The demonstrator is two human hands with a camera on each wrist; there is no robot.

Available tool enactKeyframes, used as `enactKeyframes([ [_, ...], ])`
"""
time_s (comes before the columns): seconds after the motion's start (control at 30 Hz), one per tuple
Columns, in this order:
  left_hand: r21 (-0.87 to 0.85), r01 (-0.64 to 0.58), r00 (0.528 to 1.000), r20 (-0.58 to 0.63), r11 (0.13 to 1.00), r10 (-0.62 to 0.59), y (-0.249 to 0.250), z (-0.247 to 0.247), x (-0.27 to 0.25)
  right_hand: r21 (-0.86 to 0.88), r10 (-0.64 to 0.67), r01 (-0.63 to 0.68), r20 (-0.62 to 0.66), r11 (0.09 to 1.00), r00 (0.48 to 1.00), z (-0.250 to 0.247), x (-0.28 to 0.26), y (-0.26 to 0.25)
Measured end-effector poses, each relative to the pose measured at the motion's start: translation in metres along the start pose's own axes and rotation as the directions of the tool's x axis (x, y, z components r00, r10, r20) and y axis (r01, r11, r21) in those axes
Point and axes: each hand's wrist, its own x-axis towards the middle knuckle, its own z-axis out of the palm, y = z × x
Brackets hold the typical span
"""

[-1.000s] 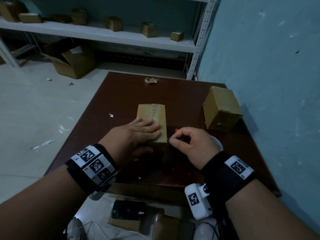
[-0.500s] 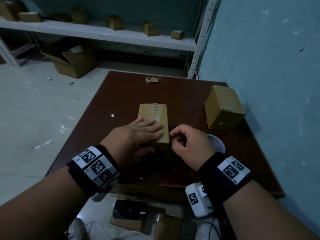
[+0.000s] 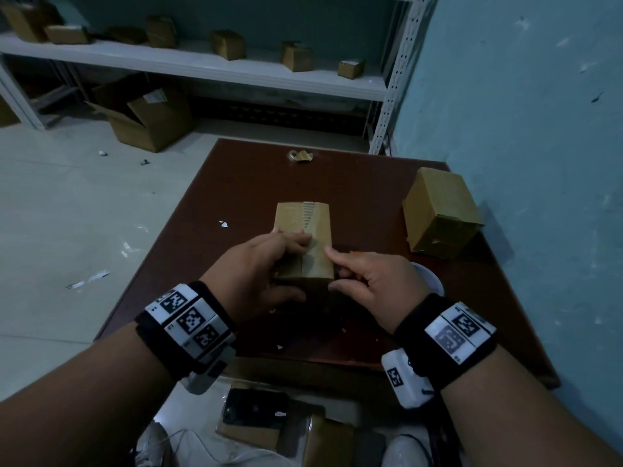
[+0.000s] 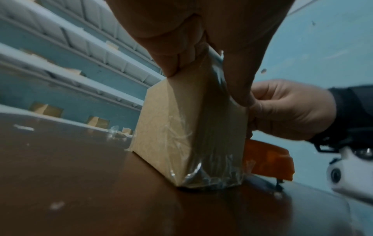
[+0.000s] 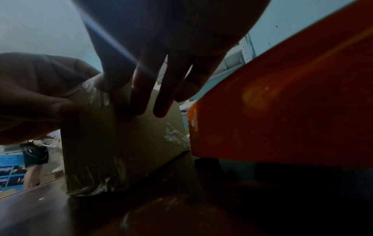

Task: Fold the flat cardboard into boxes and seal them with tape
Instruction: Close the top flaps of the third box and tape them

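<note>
— What changed on the box (image 3: 303, 237) mid-desk?
— Your right hand (image 3: 374, 284) let its pinch go and crossed to the box's right edge; fingers now straight against its side, thumb at the near end; your left hand (image 3: 256, 267) stays flat on top, thumb round the near end.
— Counts?
— Two boxes on the desk (image 3: 188, 251): this one, one sealed box (image 3: 438, 214) at the right edge; one orange tape dispenser (image 4: 268, 161) beside yours; five small boxes on the shelf (image 3: 188, 62).
</note>
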Motion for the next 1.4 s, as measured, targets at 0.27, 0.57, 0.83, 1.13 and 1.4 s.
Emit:
enactKeyframes([
  [0.27, -0.364, 0.173, 0.971, -0.093, 0.915, -0.221, 0.0, -0.017, -0.003, 0.056, -0.046, 0.05, -0.073, 0.997, 0.996, -0.002, -0.002, 0.009],
  [0.57, -0.682, 0.418, 0.873, 0.119, 0.6, -0.473, -0.015, -0.026, -0.004, 0.202, 0.076, -0.051, -0.117, 0.978, 0.99, 0.003, -0.001, 0.002],
  [0.83, -0.561, 0.438, 0.865, 0.051, 0.702, -0.499, -0.005, -0.013, -0.005, 0.211, 0.117, -0.081, -0.165, 0.974, 0.979, 0.01, -0.001, -0.006],
  [1.13, -0.699, 0.413, 0.903, 0.231, 0.583, -0.363, -0.03, -0.033, -0.008, 0.233, 0.144, -0.107, -0.15, 0.967, 0.978, 0.008, -0.001, -0.006],
  [1.4, -0.746, 0.386, 0.907, 0.201, 0.543, -0.369, -0.027, -0.028, -0.009, 0.283, 0.184, -0.147, -0.108, 0.948, 0.977, 0.005, -0.001, -0.005],
])
